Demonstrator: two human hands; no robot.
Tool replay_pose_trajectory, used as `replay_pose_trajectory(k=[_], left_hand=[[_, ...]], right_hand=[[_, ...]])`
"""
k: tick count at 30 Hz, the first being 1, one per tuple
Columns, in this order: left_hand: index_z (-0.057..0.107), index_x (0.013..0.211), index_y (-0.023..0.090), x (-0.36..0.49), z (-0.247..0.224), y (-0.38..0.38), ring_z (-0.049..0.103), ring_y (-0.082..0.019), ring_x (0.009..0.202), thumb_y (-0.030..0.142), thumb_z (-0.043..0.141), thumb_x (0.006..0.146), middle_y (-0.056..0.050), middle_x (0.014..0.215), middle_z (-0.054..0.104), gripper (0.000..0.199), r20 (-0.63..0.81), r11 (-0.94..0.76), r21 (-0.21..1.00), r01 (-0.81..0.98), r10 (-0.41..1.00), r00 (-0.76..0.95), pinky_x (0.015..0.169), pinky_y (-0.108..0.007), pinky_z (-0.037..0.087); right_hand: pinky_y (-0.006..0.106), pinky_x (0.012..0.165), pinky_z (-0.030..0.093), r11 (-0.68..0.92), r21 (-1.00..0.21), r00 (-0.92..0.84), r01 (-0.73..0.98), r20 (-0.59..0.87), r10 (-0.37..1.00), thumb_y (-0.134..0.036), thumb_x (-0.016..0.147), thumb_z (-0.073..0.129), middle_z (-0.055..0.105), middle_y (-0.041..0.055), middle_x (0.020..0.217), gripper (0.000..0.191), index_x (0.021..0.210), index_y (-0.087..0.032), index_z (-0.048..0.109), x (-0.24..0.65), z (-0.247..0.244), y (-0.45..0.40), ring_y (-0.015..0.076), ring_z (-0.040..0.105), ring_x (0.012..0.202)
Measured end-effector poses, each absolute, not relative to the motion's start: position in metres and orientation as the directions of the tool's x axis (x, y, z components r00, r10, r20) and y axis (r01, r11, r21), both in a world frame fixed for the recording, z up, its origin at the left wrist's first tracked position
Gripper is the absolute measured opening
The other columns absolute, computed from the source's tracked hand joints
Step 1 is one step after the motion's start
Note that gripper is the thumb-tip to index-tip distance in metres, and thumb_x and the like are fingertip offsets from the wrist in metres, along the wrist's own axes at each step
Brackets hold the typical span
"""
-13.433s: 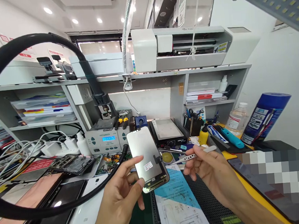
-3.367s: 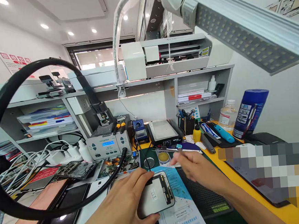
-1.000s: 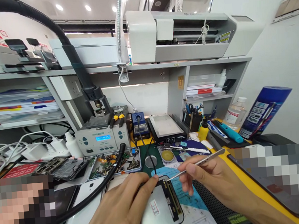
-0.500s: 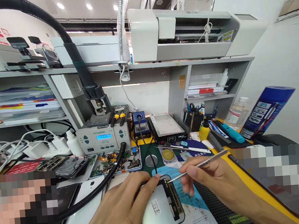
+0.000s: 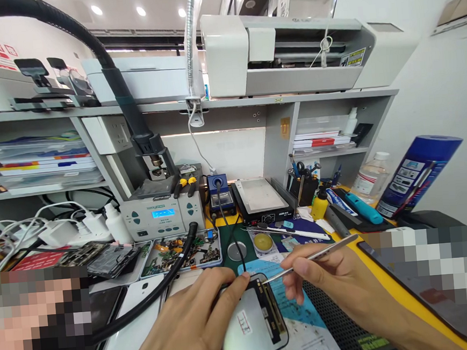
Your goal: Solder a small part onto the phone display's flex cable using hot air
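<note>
A phone screen assembly (image 5: 246, 330) lies tilted at the bottom middle, its silvery back facing up with a small white label. Along its right side runs a dark strip with golden flex contacts (image 5: 267, 307). My left hand (image 5: 202, 312) grips the panel's upper left edge, fingers bent over it; the thumb side is partly hidden. Between the fingers of my right hand (image 5: 320, 270) is a pair of metal tweezers (image 5: 316, 255), held like a pen. Their tip touches or hovers just over the contacts near the panel's top edge; I cannot tell which.
A black hose (image 5: 154, 294) crosses the left side above a white phone (image 5: 132, 323). Behind it sits a tray of small parts (image 5: 155, 262). A hot-air station (image 5: 162, 215), a heating plate (image 5: 261, 216) and a soldering paste tin (image 5: 262, 242) stand farther back. A blue can (image 5: 419, 176) leans right.
Almost nothing differs. The tweezers' tip has shifted very slightly along the contacts, and the whole view has moved a little. Both hands keep their hold.
</note>
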State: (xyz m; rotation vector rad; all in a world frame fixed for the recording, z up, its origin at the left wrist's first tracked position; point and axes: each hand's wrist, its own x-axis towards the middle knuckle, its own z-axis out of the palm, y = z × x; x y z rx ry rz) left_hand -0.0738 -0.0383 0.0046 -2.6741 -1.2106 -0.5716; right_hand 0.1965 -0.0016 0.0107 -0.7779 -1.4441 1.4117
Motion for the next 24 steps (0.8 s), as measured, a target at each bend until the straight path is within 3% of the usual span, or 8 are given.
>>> replay_pose_trajectory(k=[4,7,11,14,19,24], left_hand=[[0.037,0.152,0.030,-0.074,0.004,-0.039,0.065,-0.026,0.122,0.025,0.073,0.082,-0.003,0.141,0.060,0.079,0.335,-0.655,0.063,0.753,0.724,0.603,0.093,-0.035,0.059],[0.045,0.148,0.031,-0.070,0.010,-0.035,0.065,-0.028,0.122,0.027,0.073,0.084,-0.003,0.143,0.060,0.071,0.185,-0.642,0.162,0.750,0.766,0.616,0.097,-0.037,0.059],[0.049,0.149,0.033,-0.059,0.023,-0.031,0.059,-0.034,0.130,0.045,0.078,0.083,-0.004,0.146,0.058,0.074,-0.079,-0.477,0.356,0.804,0.842,0.534,0.108,-0.049,0.052],[0.043,0.154,0.033,-0.048,0.030,-0.032,0.051,-0.033,0.138,0.043,0.080,0.079,-0.004,0.150,0.054,0.085,-0.203,-0.354,0.427,0.832,0.859,0.470,0.117,-0.051,0.043],[0.035,0.159,0.033,-0.038,0.029,-0.031,0.045,-0.029,0.144,0.042,0.073,0.083,-0.002,0.157,0.047,0.085,-0.220,-0.305,0.454,0.837,0.872,0.436,0.122,-0.048,0.037],[0.039,0.157,0.032,-0.040,0.026,-0.032,0.043,-0.031,0.145,0.044,0.067,0.085,-0.004,0.161,0.044,0.078,-0.183,-0.325,0.462,0.825,0.875,0.448,0.122,-0.049,0.037]], right_hand=[[0.021,0.062,0.060,0.145,-0.975,-0.364,-0.168,0.198,0.910,-0.034,0.101,0.068,0.078,0.0040,0.080,0.019,0.099,-0.020,0.081,0.198,0.011,-0.002,0.0143,0.074,0.071],[0.020,0.063,0.060,0.151,-0.973,-0.363,-0.176,0.206,0.909,-0.033,0.101,0.068,0.079,0.0032,0.080,0.018,0.100,-0.021,0.081,0.199,0.010,-0.001,0.0134,0.073,0.071],[0.020,0.063,0.060,0.159,-0.967,-0.370,-0.197,0.223,0.902,-0.032,0.102,0.068,0.079,0.0030,0.081,0.018,0.100,-0.022,0.081,0.200,0.008,-0.001,0.0132,0.074,0.071],[0.020,0.062,0.059,0.178,-0.959,-0.368,-0.223,0.252,0.895,-0.032,0.101,0.068,0.079,0.0035,0.081,0.017,0.101,-0.021,0.082,0.201,0.009,-0.001,0.0133,0.074,0.071],[0.021,0.062,0.059,0.200,-0.947,-0.368,-0.252,0.285,0.885,-0.032,0.101,0.069,0.079,0.0043,0.080,0.018,0.100,-0.020,0.082,0.203,0.011,0.002,0.0139,0.074,0.071],[0.022,0.061,0.059,0.216,-0.944,-0.361,-0.251,0.298,0.884,-0.032,0.101,0.069,0.079,0.0048,0.080,0.018,0.099,-0.019,0.081,0.205,0.011,0.006,0.0145,0.074,0.071]])
